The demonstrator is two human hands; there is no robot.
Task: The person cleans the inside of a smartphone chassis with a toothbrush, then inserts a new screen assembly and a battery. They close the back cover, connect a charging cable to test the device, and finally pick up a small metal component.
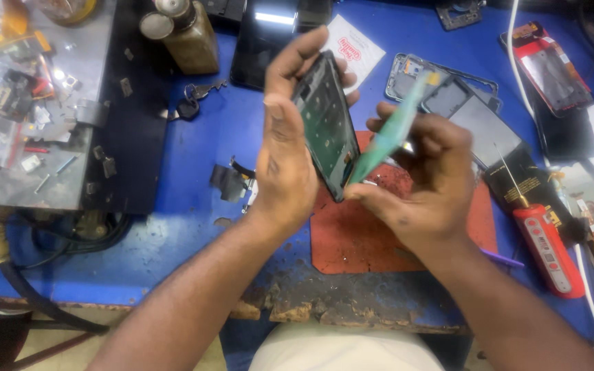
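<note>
Centre frame: left hand [284, 165] wraps a phone frame [326, 127], long axis running upper left to lower right, raised over the red mat [352, 233]. Right hand [424, 182] pinches a green pry card [390, 134], whose lower tip touches the frame's lower-right edge.

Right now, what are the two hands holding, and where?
Left hand grips the phone frame by its long edges; right hand pinches the green tool near its lower end.

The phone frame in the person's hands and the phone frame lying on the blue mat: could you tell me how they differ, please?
The held phone frame is upright in the left hand, dark, worked by the right hand. The lying phone frame rests flat, untouched, paler grey-blue. Both are open shells.
</note>
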